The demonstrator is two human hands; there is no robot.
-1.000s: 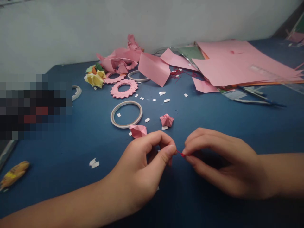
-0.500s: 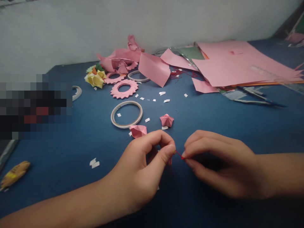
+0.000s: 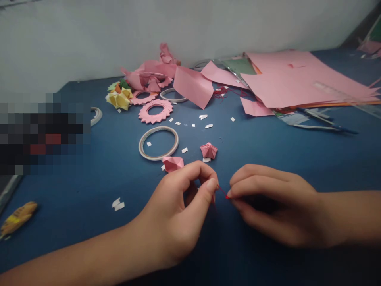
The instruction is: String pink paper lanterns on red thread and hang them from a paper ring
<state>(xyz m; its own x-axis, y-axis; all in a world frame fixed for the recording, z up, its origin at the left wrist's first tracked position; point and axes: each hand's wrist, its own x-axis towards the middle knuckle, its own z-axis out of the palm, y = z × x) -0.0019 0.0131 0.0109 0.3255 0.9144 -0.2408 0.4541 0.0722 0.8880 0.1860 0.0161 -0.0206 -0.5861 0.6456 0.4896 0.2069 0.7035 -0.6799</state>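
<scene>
A short red thread (image 3: 222, 191) runs between my two hands. My left hand (image 3: 190, 210) pinches its left end between thumb and forefinger. At the other end, a small red knot or bead shows at the fingertips of my right hand (image 3: 268, 204), which are pinched on the thread. A bit of pink shows behind my left fingers, mostly hidden. Just beyond my hands sits a pink folded paper star (image 3: 208, 151). Another folded pink piece (image 3: 173, 164) lies behind my left hand, touching the near edge of a white tape roll (image 3: 143, 149).
Pink paper rings (image 3: 144, 114), a yellow folded flower (image 3: 119, 99) and loose pink sheets (image 3: 297, 79) lie at the back. Scissors (image 3: 315, 127) are at the right, a yellow-brown object (image 3: 19, 218) at the left. White scraps (image 3: 119, 205) are scattered about. A blurred-out area covers the left edge.
My left fingertips have shifted slightly up and left, and a little more red thread shows between my hands. Both hands still pinch. The things on the table have not moved.
</scene>
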